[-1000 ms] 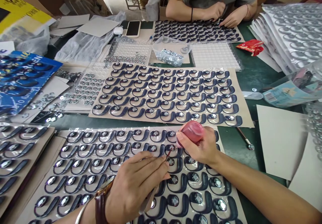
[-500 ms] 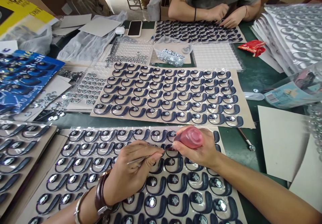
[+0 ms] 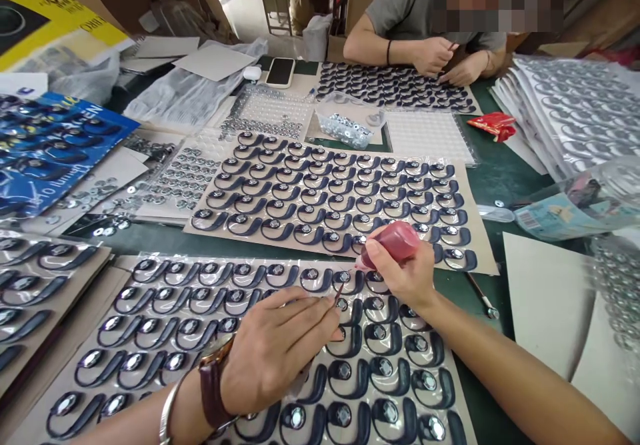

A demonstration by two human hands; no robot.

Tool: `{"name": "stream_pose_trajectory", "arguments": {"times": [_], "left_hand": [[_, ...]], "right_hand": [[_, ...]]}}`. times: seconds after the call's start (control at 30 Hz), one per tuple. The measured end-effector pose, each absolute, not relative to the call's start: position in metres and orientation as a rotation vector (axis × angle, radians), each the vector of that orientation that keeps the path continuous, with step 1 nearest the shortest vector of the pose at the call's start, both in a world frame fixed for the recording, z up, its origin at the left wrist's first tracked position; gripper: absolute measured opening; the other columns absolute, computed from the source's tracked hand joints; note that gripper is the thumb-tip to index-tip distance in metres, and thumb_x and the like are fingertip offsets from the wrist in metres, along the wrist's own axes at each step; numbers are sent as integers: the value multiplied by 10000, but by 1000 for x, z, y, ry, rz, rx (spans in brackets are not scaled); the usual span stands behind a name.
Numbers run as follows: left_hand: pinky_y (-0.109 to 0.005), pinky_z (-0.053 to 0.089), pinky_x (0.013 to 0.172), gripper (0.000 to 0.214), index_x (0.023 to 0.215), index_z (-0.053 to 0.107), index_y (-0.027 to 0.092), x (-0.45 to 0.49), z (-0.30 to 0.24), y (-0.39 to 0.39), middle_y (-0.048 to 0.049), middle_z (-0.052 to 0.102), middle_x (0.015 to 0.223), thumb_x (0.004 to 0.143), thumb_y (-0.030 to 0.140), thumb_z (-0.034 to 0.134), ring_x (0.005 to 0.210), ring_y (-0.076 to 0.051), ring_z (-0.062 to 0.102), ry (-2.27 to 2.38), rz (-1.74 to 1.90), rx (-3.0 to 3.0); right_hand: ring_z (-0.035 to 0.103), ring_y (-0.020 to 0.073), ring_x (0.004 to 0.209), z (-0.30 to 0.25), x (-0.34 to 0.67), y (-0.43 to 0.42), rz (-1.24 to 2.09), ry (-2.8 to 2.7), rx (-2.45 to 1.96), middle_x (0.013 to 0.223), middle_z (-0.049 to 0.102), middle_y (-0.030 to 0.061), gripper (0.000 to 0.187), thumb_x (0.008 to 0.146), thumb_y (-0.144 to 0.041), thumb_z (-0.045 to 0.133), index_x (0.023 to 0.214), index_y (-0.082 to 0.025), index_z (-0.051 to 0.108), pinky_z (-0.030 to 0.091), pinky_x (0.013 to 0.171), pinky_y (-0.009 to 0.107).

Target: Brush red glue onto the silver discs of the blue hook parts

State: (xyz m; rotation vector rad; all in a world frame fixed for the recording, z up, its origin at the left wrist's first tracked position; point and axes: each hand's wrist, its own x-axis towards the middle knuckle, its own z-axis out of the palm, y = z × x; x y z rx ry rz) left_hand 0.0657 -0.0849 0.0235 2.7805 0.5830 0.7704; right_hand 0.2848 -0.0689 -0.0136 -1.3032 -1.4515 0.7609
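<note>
Two bare hands are what we see at work over the near card [image 3: 67, 373], which carries rows of dark curved pieces, each with a shiny round part at one end. Our right hand [image 3: 409, 277] is closed around a red bottle [image 3: 400, 240], tilted so that its narrow end points left above the near card's top rows. Our left hand [image 3: 280, 348] lies palm down over the middle of the near card, fingers drawn together on a slim tool [image 3: 339, 293]; its tip pokes out beyond the fingertips, close to the curved pieces, though we cannot tell whether it touches one. On our left wrist we wear a brown watch strap [image 3: 213, 395] and a silver bangle [image 3: 167, 413].

Just beyond lies a second card [image 3: 479, 242] with similar pieces, on the green tabletop [image 3: 145, 234]. Behind that we see a clear tub [image 3: 340, 103] holding small metal discs, and farther back a phone [image 3: 280, 72]. A red packet [image 3: 494, 125] lies off to the right. Across from us, a co-worker's hands [image 3: 434, 55] are near each other over another card of dark pieces [image 3: 395, 88].
</note>
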Motion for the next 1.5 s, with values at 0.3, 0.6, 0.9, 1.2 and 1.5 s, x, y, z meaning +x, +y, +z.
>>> {"name": "stream_pose_trajectory", "arguments": {"times": [0.3,0.6,0.9,1.2,1.5], "left_hand": [[-348,539,801,221,1030,602,62,72,10,-84,-117,670,994,868,123,464,938,-203,637,524,707,3030],[-379,527,855,279,1063,593,43,71,4,-93,-158,636,1068,810,158,571,1026,-258,598,485,632,3133],[-362,559,799,216,1008,620,41,74,11,-91,-141,668,997,831,127,531,940,-240,641,506,668,3084],[-365,560,793,209,1019,612,46,75,11,-88,-137,669,994,847,110,514,954,-230,636,505,655,3061],[-367,559,781,199,1011,610,36,75,14,-87,-144,669,980,847,103,519,959,-235,634,506,668,3041]], "right_hand": [[629,133,542,-22,280,-72,827,-1512,-1284,602,666,-25,113,786,-277,605,868,-199,594,514,571,268],[597,127,520,-21,280,-70,634,-1628,-1358,546,616,-32,160,770,-347,604,816,-194,621,504,558,260],[620,142,603,-22,279,-71,501,-1620,-1403,684,663,25,194,773,-354,600,736,-167,638,503,604,277],[599,135,583,-23,281,-71,553,-1563,-1404,598,628,-1,170,773,-334,602,708,-179,626,503,617,281],[584,130,527,-25,282,-71,528,-1561,-1428,567,611,-8,160,778,-333,594,712,-190,623,494,563,272]]}}
